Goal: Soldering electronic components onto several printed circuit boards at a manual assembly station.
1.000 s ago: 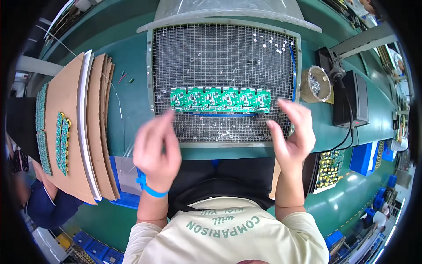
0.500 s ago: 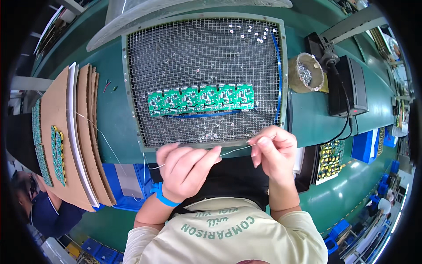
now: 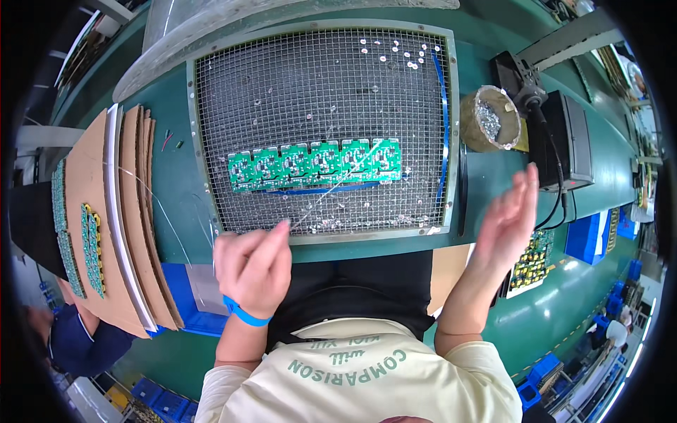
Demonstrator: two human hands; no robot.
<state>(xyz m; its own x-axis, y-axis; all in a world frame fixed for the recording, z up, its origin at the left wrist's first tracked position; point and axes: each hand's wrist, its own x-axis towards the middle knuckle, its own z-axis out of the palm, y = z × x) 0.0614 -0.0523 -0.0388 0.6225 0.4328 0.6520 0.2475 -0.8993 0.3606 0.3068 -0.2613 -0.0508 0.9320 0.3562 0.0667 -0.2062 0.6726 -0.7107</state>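
Observation:
My left hand, with a blue wristband, is pinched on a thin silvery solder wire at the near edge of the mesh-topped tray. The wire slants up and to the right, its far end over a row of joined green circuit boards lying on the mesh. Whether the tip touches a board I cannot tell. My right hand is raised off the tray's right side, fingers stretched out, holding nothing, somewhat blurred. The round cup of metal scraps stands just beyond it.
Right of the cup are a black holder with a cable and a black box. Upright cardboard sheets with boards stand at left. Blue strips and small white round pieces lie on the mesh. A person's dark sleeve shows at lower left.
My right hand has let go of the wire and moved right, its fingers opening. My left hand has shifted left, and the wire now points up over the boards.

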